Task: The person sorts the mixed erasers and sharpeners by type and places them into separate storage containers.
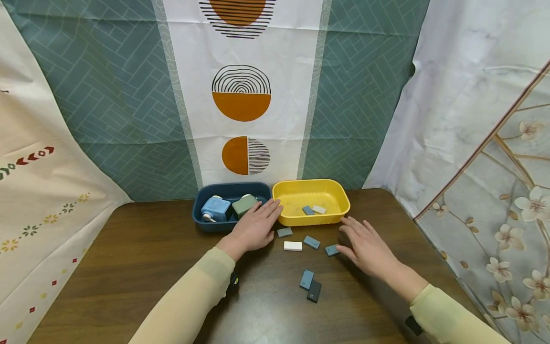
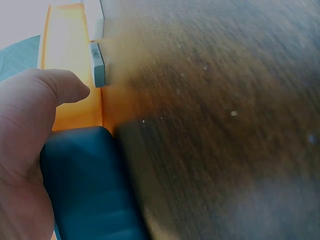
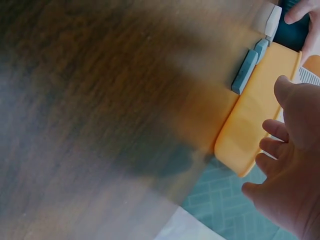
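Fingers of the left hand (image 1: 253, 224) and right hand (image 1: 367, 246) are relaxed, grasping nothing; blocks (image 1: 311, 242) lie scattered between them, likely for easy reach, near the yellow tub (image 1: 313, 220).

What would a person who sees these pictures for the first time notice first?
Probably the bright yellow tray at the back of the table, with two blocks inside. To its left stands a dark blue tray holding a light blue bottle and a green one. The left hand is by the blue tray, the right hand near the yellow one's right end, and loose blocks lie in front.
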